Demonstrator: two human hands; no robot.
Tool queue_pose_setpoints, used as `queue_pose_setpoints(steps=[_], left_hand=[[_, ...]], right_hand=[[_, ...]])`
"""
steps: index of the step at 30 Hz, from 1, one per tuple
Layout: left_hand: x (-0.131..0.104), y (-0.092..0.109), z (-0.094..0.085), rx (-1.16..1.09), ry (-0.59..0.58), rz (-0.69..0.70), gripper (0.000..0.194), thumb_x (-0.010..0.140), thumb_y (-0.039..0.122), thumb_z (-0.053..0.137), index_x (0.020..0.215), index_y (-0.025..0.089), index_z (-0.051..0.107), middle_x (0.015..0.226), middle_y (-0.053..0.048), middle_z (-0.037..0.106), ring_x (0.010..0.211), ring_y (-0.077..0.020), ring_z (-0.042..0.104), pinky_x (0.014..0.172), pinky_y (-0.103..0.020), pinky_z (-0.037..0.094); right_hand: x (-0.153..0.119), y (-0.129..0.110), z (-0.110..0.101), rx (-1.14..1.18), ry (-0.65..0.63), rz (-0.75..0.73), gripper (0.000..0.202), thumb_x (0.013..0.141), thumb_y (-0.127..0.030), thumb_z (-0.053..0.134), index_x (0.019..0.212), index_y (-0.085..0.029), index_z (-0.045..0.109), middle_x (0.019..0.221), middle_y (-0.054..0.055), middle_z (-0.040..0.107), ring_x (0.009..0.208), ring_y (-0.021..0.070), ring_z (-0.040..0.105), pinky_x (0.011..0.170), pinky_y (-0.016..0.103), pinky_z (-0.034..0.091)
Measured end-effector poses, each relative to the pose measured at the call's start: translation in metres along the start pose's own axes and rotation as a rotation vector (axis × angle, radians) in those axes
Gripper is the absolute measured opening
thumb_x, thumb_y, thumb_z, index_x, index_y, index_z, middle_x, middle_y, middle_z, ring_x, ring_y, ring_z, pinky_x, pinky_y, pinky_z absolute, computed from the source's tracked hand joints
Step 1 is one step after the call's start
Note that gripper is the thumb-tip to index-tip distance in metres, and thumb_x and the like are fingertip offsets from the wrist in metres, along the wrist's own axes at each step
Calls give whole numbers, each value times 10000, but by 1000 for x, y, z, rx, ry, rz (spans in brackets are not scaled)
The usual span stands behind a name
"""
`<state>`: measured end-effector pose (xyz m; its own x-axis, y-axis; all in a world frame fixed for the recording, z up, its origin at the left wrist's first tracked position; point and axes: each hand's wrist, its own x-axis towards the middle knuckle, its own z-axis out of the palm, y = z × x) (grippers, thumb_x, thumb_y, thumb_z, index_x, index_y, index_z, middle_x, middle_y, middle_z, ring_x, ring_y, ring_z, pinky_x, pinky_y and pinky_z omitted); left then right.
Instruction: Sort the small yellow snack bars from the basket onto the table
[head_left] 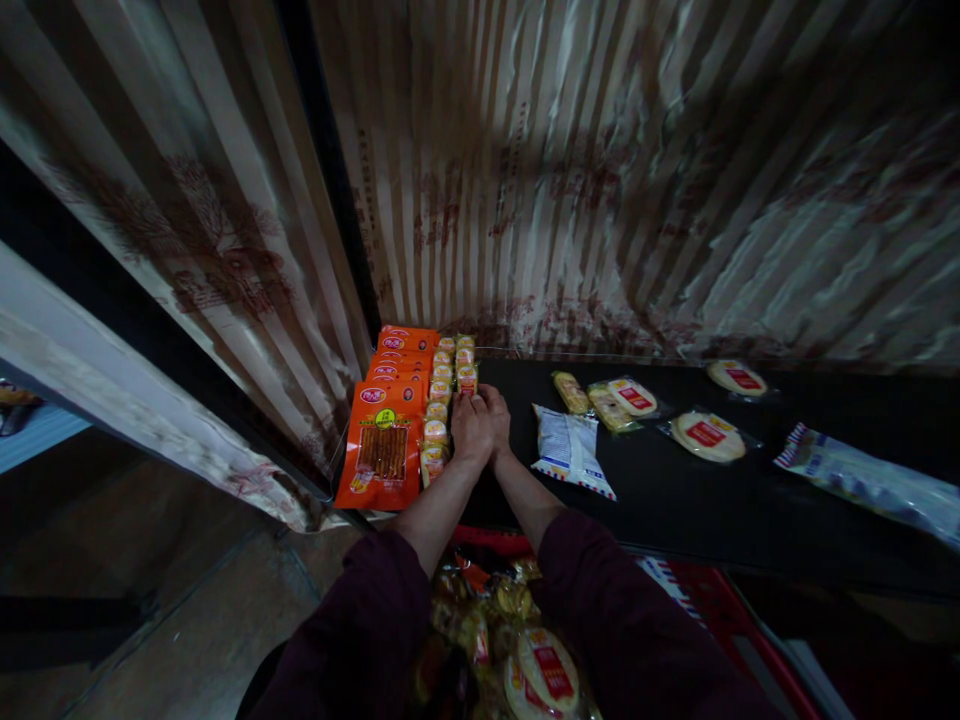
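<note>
The left hand and right hand, half-curled together, any grip hidden, seem to be lining up yellow packets just ahead, the next move calling for gentle pressure.

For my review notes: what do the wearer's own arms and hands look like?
The left hand and right hand wear no gloves, and no watch or bracelet shows on the wrists. The left sleeve and right sleeve are dark purple, ending partway along the forearms. No marking shows on them, though the light is dim.
</note>
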<state>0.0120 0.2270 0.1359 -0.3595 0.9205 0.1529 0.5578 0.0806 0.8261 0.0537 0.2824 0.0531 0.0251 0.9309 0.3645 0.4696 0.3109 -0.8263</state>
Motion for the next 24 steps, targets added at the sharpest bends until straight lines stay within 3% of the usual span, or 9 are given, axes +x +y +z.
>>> queue_pose_setpoints(steps=[12,20,24], left_hand=[[5,18,12,-9,-1,-90,336,893,175,382,1136,166,615,1145,-147,614,1253,-299,449,1073,-398,308],[8,7,2,-39,-37,-91,353,890,156,363,1155,151,597,1125,-149,616,1243,-291,451,1081,-425,292],[11,12,10,-57,-44,-87,353,899,188,363,1171,155,585,1150,-150,597,1263,-303,428,1092,-439,278]], right_hand=[[3,-11,1,-68,15,44,238,805,-283,509,1031,-233,565,963,56,631,929,205,565,824,327,457],[7,-6,5,-127,-11,18,231,834,-295,493,1038,-221,573,982,75,640,974,223,549,870,349,416],[7,-7,4,-155,-20,-8,222,830,-271,495,1029,-222,582,1004,72,638,974,221,539,871,345,415]])
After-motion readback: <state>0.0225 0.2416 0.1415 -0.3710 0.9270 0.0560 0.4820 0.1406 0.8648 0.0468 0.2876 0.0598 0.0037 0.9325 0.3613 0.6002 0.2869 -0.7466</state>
